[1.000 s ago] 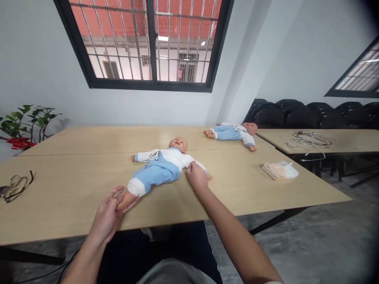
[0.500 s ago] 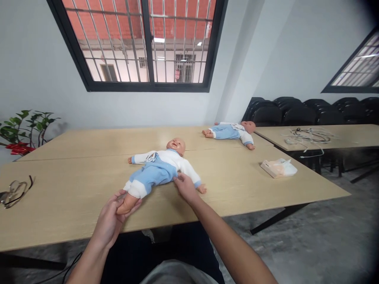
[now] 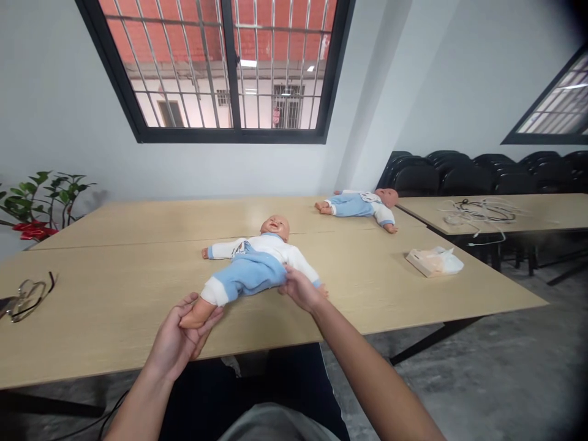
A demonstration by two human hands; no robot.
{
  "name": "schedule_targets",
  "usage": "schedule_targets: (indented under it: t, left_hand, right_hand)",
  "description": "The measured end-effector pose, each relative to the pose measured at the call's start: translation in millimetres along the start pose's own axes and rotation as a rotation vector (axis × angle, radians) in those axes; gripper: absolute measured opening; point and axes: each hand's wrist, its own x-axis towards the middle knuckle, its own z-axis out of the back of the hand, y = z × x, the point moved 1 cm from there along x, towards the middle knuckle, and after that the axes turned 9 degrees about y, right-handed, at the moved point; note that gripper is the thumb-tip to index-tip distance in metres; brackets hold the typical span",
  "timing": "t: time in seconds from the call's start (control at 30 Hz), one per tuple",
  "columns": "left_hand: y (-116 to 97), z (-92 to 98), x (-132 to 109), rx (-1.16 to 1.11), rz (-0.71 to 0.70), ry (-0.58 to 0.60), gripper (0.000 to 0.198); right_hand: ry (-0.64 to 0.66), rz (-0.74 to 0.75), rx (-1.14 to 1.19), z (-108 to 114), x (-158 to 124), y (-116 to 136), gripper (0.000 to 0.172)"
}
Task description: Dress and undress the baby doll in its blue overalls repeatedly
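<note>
A baby doll (image 3: 275, 228) lies on its back on the wooden table, dressed in a white long-sleeved top (image 3: 275, 247) and pale blue trousers (image 3: 252, 271) with white cuffs. My left hand (image 3: 177, 337) is closed around its bare lower leg and foot (image 3: 197, 313), near the table's front edge. At the doll's hip, my right hand (image 3: 301, 286) pinches the side of the blue trousers, fingertips partly hidden by the cloth. The doll's arm on that side passes just behind my right hand. The trousers look bunched and creased around the middle.
A second doll (image 3: 356, 204) in similar clothes lies at the table's back right. An opened tissue pack (image 3: 434, 262) sits to the right, eyeglasses (image 3: 30, 299) at the left. Tangled cables (image 3: 482, 211) lie on another table (image 3: 546, 214). A plant (image 3: 50, 196) stands at far left.
My right hand has moved right, drawing the side of the trousers with it. The doll's body and nearer arm have shifted slightly right, while my left hand keeps its hold on the leg.
</note>
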Motion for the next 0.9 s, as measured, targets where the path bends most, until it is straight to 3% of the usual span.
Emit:
schedule_targets:
  t: [0.1, 0.2, 0.3, 0.37, 0.47, 0.63, 0.73, 0.8, 0.9]
  left_hand:
    - [-3.2, 4.5, 0.4, 0.017, 0.01, 0.0, 0.025]
    - [-7.4, 15.3, -0.1, 0.11, 0.029, 0.031, 0.034]
    - [-10.8, 29.0, -2.1, 0.231, 0.068, 0.127, 0.048]
    - [-11.4, 36.2, -3.8, 0.289, 0.103, 0.179, 0.055]
    - [-9.2, 39.0, -5.2, 0.325, 0.141, 0.209, 0.058]
    - [-3.2, 29.9, -4.7, 0.283, 0.168, 0.192, 0.058]
    - [-2.2, 25.7, -6.2, 0.27, 0.177, 0.172, 0.056]
    - [-2.3, 24.5, -8.0, 0.289, 0.171, 0.178, 0.054]
    - [-1.9, 25.1, -9.1, 0.357, 0.2, 0.237, 0.052]
  right_hand:
    - [0.046, -0.111, -0.335, 13.0, -7.3, 9.8, 0.017]
    - [-0.097, -0.058, -0.581, 23.0, -10.4, 17.6, 0.015]
    - [-0.34, 0.028, -0.524, 29.4, -5.1, 16.6, 0.018]
    - [-0.427, 0.017, -0.439, 32.7, 0.8, 12.6, 0.02]
    - [-0.388, -0.035, -0.318, 36.5, 4.3, 10.6, 0.022]
    - [-0.092, -0.157, -0.179, 42.5, -14.6, 24.6, 0.033]
    - [0.002, -0.199, -0.147, 47.4, -24.3, 31.6, 0.038]
    - [-0.041, -0.149, -0.2, 50.1, -22.6, 32.8, 0.039]
    - [-0.33, 0.016, -0.521, 52.2, -9.8, 30.4, 0.036]
